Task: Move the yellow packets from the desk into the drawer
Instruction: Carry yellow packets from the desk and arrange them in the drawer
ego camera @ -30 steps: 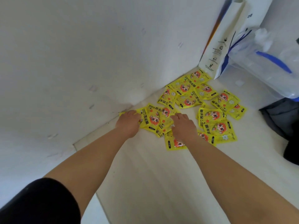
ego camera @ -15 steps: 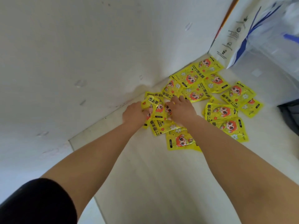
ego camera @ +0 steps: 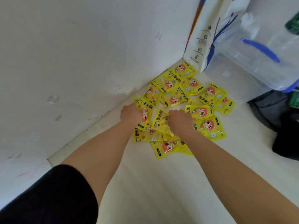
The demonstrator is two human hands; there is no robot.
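Desk (ego camera: 161, 183), thirteen-odd packets (ego camera: 208, 126), left hand (ego camera: 130, 114), right hand (ego camera: 180, 121)

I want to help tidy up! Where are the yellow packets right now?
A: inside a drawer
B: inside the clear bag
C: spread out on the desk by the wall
C: the yellow packets lie scattered on the desk in the corner by the wall, and the left hand and right hand each grip some of them.

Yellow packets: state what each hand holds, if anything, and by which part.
The left hand grips one packet by its left edge; the right hand grips a second packet by its right edge.
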